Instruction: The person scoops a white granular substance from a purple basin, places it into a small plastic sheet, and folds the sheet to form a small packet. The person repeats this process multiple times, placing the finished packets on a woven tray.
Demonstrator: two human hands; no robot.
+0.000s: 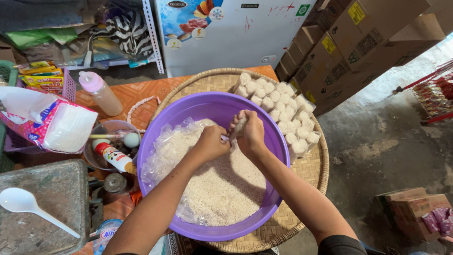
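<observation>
Both hands meet over a purple basin (160,137) of rice (222,189): left hand (211,143) clenched, right hand (250,134) grasping a small packet (239,126).

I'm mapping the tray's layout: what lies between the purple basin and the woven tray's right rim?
In the head view, rows of small filled white packets lie on the woven tray, between the purple basin and its right rim.

- Your orange table (141,92) carries a woven tray (316,174) holding the purple basin (207,106).
- At ten o'clock stands a pink-capped bottle (100,93).
- At eight o'clock sits a grey scale (45,208).
</observation>
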